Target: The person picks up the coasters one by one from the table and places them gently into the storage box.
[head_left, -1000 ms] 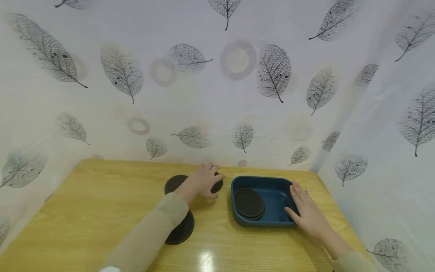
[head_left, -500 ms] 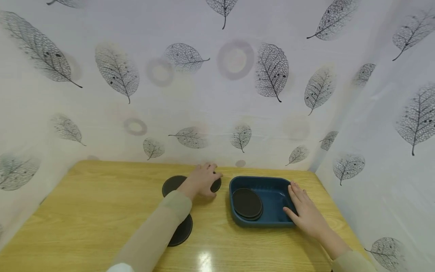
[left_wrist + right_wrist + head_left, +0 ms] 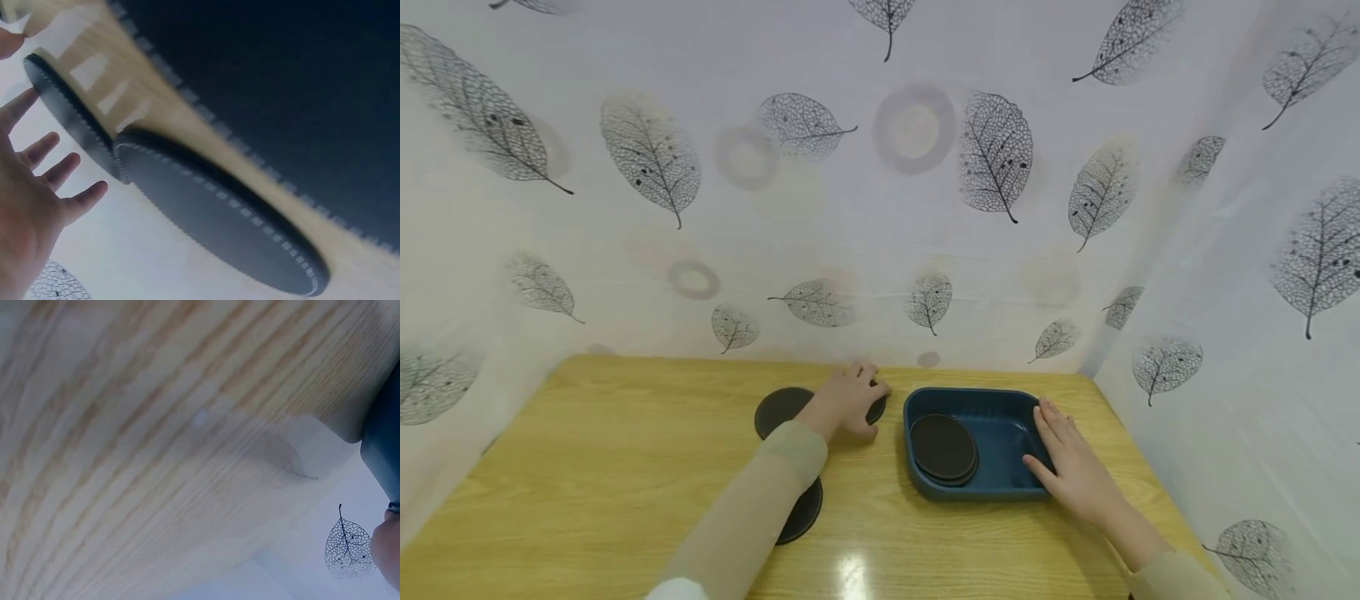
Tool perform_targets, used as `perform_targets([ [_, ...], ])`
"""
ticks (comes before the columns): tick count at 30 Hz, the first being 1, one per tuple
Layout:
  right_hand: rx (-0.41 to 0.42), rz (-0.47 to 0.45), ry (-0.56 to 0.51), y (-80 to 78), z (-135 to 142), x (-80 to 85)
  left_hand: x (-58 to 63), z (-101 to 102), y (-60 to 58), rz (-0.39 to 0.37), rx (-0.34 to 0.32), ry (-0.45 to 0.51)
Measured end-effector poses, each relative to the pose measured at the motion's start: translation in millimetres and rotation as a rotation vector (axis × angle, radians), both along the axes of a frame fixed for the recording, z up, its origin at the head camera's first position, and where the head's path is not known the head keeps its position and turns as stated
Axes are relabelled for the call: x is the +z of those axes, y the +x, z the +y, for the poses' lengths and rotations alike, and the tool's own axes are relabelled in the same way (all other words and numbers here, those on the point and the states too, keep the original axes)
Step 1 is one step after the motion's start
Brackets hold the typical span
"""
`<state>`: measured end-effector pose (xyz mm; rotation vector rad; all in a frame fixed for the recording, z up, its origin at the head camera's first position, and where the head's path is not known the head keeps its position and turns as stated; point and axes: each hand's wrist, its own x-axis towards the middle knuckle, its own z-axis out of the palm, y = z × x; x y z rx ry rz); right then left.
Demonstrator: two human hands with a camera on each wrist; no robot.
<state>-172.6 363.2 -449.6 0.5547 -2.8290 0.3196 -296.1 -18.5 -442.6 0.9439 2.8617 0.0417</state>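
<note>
My left hand point(image 3: 847, 400) reaches over a black round coaster point(image 3: 877, 406) near the table's back edge, fingers spread. In the left wrist view the far coaster point(image 3: 69, 106) has stitching round its rim, and a fingertip meets or nearly meets its edge. A second coaster point(image 3: 781, 410) lies left of that hand, and another coaster point(image 3: 801, 512) is partly hidden under the forearm. My right hand point(image 3: 1073, 462) rests on the right end of a dark blue bin point(image 3: 977, 493), fingers along the rim and thumb over the inside. Stacked coasters point(image 3: 943, 447) sit in the bin's left half.
The wooden table point(image 3: 625, 467) ends at the back against a white leaf-print curtain point(image 3: 820, 233). More of that sheet hangs along the right side. The bin stands near the table's right edge.
The view has shifted slightly, so the scene sits a little further left. Both hands keep almost the same places relative to the coaster and the bin.
</note>
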Motion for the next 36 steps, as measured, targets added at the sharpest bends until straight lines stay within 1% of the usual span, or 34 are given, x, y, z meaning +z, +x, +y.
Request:
perform_targets([
  [5,0.0,0.0,0.004,0.4,-1,1.3,-2.1,-5,2.2,-0.052,0.024,0.048],
  [8,0.004,0.012,0.003,0.6,-1,0.9,-4.2,-6,2.2,-0.053,0.032,0.053],
  [10,0.006,0.02,0.002,0.7,0,0.3,-5.6,-6,1.7,-0.052,0.037,0.04],
  [18,0.005,0.017,-0.002,2.2,-1,0.3,-5.9,-5,0.5,-0.059,0.051,0.035],
  [25,0.004,0.016,-0.008,2.9,-3,1.3,-9.0,-6,-2.0,-0.057,0.042,0.026],
  [30,0.002,0.014,-0.005,2.4,-3,1.5,-7.0,-9,-2.7,-0.02,0.023,0.013],
  [36,-0.002,0.013,0.003,1.2,-1,1.0,3.7,-9,-2.0,0.071,-0.027,-0.002],
])
